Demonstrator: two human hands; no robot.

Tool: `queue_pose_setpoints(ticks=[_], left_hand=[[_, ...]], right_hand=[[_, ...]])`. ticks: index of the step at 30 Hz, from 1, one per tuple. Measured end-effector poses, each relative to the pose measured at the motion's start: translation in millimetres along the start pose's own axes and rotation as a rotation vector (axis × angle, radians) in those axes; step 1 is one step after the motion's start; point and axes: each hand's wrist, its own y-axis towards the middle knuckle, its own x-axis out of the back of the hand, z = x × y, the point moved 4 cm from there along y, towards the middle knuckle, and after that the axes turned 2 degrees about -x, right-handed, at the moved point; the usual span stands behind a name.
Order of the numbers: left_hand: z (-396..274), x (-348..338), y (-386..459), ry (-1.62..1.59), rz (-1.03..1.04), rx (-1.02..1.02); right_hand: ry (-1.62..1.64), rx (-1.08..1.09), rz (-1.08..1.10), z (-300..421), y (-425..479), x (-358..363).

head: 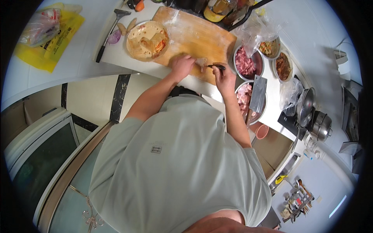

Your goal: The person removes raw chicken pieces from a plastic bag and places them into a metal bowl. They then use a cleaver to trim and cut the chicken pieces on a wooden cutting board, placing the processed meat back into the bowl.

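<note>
Over the near part of the wooden cutting board (201, 38), my left hand (183, 67) pinches the left edge of a small pale food piece (201, 62), too blurred to name. My right hand (225, 79) grips a small tool with a black handle (219, 67). The tool points left at the pale piece, and its working end is hard to make out. Left of my hands, a round dish (135, 55) overlaps the board, holding pale flat pieces and reddish-orange shreds.
Bowls of raw meat (244, 61) and meat chunks (244, 94) stand on the right. A cleaver (258, 93) rests across the nearer bowl. Half a purple onion (114, 37) and a black-handled scraper (110, 33) lie on the left. An oil bottle (217, 11) stands behind the board.
</note>
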Motion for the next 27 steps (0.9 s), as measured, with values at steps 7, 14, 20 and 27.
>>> queue_pose_setpoints(ticks=[7,14,20,27], left_hand=[[4.5,-3.1,-5.0,0.004,-0.007,-0.012],[0.2,-5.3,-6.9,0.031,0.066,-0.003],[1.2,-7.3,-5.6,-0.011,0.079,0.002],[2.1,-10.0,-8.3,0.005,0.053,0.038]], right_hand=[[-0.019,0.018,-0.026,0.2,-8.6,-4.6],[-0.006,0.052,-0.027,-11.8,4.7,-13.3],[-0.009,0.041,0.043,-8.3,1.8,-25.5],[0.019,0.1,0.041,4.5,9.7,-32.6]])
